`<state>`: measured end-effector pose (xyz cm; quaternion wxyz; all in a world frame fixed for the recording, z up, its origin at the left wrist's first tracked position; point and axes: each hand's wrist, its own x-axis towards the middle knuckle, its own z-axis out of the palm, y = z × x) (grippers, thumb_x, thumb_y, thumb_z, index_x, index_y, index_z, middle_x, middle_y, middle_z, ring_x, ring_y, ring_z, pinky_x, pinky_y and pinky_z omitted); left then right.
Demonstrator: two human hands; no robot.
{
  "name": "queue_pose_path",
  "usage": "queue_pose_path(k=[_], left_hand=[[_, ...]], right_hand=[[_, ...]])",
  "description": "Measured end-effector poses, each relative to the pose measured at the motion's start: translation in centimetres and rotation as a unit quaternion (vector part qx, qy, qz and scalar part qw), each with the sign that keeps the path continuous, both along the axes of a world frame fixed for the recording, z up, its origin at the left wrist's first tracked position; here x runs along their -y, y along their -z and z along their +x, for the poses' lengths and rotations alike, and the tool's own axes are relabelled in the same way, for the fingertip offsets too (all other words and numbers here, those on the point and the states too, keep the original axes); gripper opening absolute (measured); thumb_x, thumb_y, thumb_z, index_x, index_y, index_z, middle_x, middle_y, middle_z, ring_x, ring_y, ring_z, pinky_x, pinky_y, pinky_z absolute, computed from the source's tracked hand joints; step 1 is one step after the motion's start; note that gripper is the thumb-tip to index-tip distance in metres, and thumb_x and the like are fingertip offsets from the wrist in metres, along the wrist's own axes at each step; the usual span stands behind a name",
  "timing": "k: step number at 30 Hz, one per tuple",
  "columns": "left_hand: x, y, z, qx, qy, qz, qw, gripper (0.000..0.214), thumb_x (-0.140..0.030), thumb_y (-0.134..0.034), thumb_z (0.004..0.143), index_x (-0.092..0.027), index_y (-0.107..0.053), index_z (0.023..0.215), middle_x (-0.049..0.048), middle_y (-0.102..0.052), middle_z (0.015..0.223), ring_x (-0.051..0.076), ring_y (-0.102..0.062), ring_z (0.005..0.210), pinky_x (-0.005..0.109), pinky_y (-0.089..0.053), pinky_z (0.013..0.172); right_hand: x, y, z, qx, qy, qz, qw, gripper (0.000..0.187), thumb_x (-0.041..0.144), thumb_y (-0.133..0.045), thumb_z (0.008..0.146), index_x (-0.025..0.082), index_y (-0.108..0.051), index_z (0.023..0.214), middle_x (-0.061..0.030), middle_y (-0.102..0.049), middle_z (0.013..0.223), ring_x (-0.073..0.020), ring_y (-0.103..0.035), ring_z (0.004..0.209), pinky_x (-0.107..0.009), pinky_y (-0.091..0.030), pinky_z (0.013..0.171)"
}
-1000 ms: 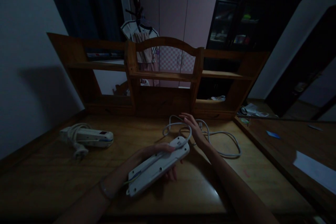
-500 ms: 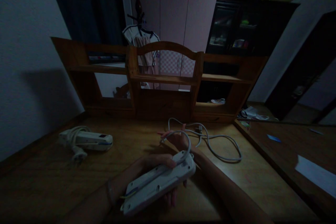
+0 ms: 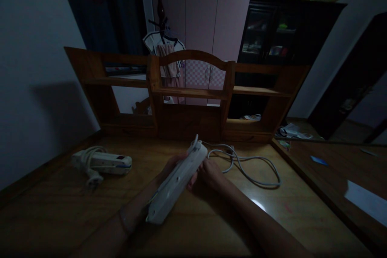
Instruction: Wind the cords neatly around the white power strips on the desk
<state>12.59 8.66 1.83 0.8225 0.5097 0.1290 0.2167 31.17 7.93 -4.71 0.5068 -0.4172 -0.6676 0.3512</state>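
Note:
A white power strip [image 3: 177, 185] is held tilted above the desk, its far end raised, with screw holes along the side facing me. My left hand [image 3: 173, 165] is closed around it from the left, partly hidden behind it. At the strip's far right end, my right hand [image 3: 213, 173] is closed with curled fingers where the grey power cord [image 3: 256, 157] runs in; its fingertips are hidden. A short piece of cord rises from the strip's top end. The rest of the cord lies in loose loops on the desk, right of my hands.
Another power strip [image 3: 111, 163], wrapped in its own cord, lies at the left. A wooden shelf unit [image 3: 190, 119] borders the desk's back. On a lower brown surface to the right are white paper [image 3: 367, 201] and a blue card [image 3: 319, 160].
The power strip has turned steeper, with its end pointing farther away and its side now facing me. My right hand has come down from beyond the strip's end to beside it, its spread fingers now curled.

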Motion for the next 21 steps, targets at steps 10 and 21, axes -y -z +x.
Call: queue_pose_path(k=[10,21], left_hand=[[-1.5,-0.1,0.7,0.032,-0.181,-0.059,0.981,0.053,-0.057,-0.042,0.083,-0.01,-0.065,0.089,0.0099,-0.065,0.064,0.018,-0.06,0.053,0.026,-0.046,0.049],[0.0,-0.8,0.4,0.003,-0.135,-0.07,0.988,0.059,-0.052,-0.034,0.089,-0.001,-0.063,0.095,0.0123,-0.066,0.062,0.017,-0.06,0.05,0.024,-0.045,0.049]], right_hand=[[-0.1,-0.9,0.2,0.253,0.114,0.17,0.945,0.022,0.029,-0.049,0.092,0.028,-0.061,0.11,-0.0012,-0.06,0.061,-0.0138,-0.043,0.045,-0.027,-0.019,0.052],[1.9,-5.5,0.3,0.546,0.123,0.131,0.818,0.026,0.028,-0.036,0.1,0.023,-0.055,0.117,-0.0064,-0.068,0.09,-0.0175,-0.063,0.069,-0.026,-0.025,0.053]])
